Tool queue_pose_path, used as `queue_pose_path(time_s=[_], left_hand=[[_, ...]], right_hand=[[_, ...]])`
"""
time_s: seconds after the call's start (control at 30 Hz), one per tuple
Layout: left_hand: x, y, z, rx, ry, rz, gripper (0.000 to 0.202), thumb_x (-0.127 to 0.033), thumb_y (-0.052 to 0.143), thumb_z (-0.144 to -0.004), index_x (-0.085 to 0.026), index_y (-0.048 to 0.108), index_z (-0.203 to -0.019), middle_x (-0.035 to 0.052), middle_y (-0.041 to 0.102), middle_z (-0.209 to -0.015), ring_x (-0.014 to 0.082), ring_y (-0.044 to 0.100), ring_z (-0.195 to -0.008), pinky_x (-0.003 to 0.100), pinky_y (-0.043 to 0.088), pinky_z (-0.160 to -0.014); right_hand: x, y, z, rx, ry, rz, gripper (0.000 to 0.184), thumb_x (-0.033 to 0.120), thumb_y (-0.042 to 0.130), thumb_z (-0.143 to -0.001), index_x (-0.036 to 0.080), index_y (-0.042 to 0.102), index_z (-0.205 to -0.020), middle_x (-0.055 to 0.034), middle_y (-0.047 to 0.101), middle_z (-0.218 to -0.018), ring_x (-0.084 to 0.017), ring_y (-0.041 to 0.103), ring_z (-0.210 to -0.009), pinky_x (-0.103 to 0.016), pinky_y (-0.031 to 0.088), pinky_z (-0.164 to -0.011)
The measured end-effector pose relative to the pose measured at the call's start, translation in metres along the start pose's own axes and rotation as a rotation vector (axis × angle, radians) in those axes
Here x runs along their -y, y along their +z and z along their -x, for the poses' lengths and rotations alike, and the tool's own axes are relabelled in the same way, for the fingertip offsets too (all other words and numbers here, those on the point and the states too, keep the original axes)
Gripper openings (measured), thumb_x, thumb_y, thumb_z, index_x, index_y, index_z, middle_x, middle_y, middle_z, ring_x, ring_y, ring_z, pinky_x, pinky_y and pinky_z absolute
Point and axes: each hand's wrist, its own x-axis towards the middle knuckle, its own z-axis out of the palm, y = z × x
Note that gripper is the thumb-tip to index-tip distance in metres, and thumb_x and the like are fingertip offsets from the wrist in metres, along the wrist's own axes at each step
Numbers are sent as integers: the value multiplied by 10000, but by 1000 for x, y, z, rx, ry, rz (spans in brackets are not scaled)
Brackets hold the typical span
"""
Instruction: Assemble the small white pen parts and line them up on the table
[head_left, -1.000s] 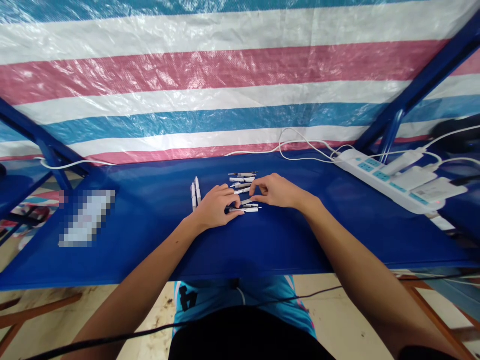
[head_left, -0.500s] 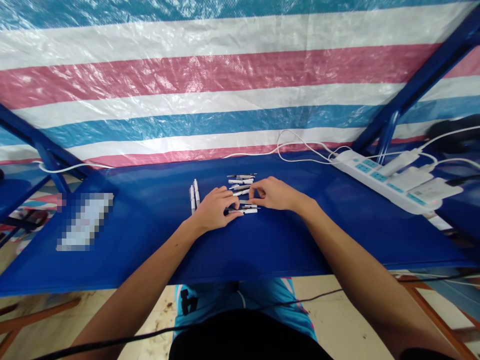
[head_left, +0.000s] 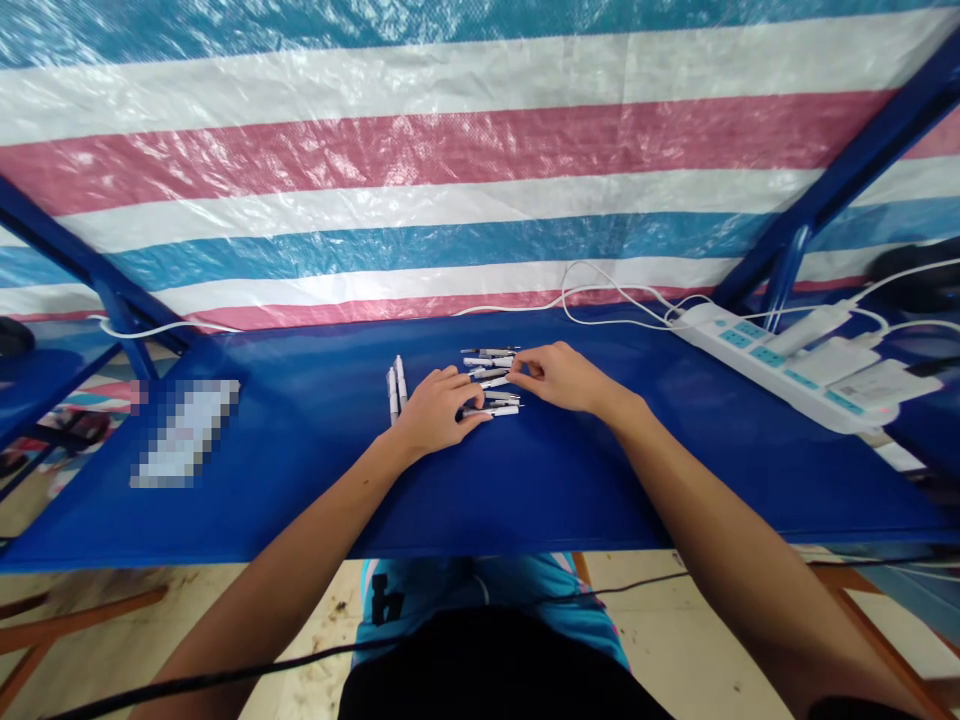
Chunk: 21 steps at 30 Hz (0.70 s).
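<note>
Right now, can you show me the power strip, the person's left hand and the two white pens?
Power strip (head_left: 780, 375): head view, middle of its casing.
Left hand (head_left: 435, 412): head view, back of the hand.
Two white pens (head_left: 401, 382): head view, barrel of the right-hand pen in the image.

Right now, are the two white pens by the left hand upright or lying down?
Lying flat: both white pens rest side by side on the blue table, next to the left hand.

Striped woven tarp (head_left: 480, 170) fills the top of frame: blue, white, pink bands. Blue steel braces slant in at upper left (head_left: 67, 240) and upper right (head_left: 847, 195). Blue table top (head_left: 225, 520) spans mid-frame. Power strip (head_left: 750, 358) sits at right, white cables (head_left: 615, 292) along the tarp. Stained pale floor (head_left: 150, 660) lower left, brown wooden bar (head_left: 82, 615) over it.
</note>
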Motion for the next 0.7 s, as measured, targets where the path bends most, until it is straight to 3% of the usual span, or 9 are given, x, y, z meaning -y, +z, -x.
queue_pose_path(time_s=[0.3, 0.43, 0.5, 0.57, 0.63, 0.7], left_hand=[[-1, 3, -2, -59, 22, -57, 179, -345, 641, -981, -197, 658, -882, 48, 675, -847, 237, 592, -865, 367, 451, -872], [0, 2, -2, -69, 27, -62, 219, -376, 623, -991, -193, 660, -877, 51, 669, -837, 237, 593, -851, 369, 451, -855], [1, 0, -1, -96, 18, -63, 233, -372, 590, -1006, -194, 660, -873, 54, 667, -831, 236, 588, -842, 373, 451, -855], [3, -2, -1, -141, 0, -60, 249, -360, 547, -1022, -195, 660, -873, 56, 664, -820, 236, 582, -834, 374, 451, -850], [5, -4, -1, -192, -20, -49, 261, -343, 510, -1032, -195, 656, -875, 55, 658, -800, 235, 577, -820, 369, 455, -836], [9, -8, 0, -235, -35, -29, 269, -319, 474, -1038, -196, 647, -873, 53, 656, -788, 230, 576, -803, 363, 460, -827]], right_hand=[[-1, -2, 0, -52, 1, 30, 208, 317, 583, -934, 193, 712, -829, -9, 607, -631, -147, 480, -566, -294, 324, -625], [-7, 2, -2, -103, 19, 45, 211, 327, 574, -950, 203, 741, -914, -39, 683, -715, -183, 583, -646, -305, 387, -653], [-12, 9, -5, -169, -15, 27, 235, 325, 544, -968, 209, 746, -1008, -72, 746, -859, -221, 662, -780, -330, 461, -723], [-17, 19, -9, -258, -98, 4, 299, 350, 514, -993, 213, 728, -1151, -119, 760, -1123, -277, 692, -1037, -411, 515, -913], [-21, 30, -14, -258, -144, 0, 399, 376, 494, -1009, 198, 666, -1322, -150, 682, -1372, -316, 605, -1304, -488, 463, -1101], [-26, 39, -20, -213, -114, 17, 493, 409, 479, -1022, 161, 596, -1431, -177, 576, -1523, -330, 504, -1439, -515, 405, -1184]])
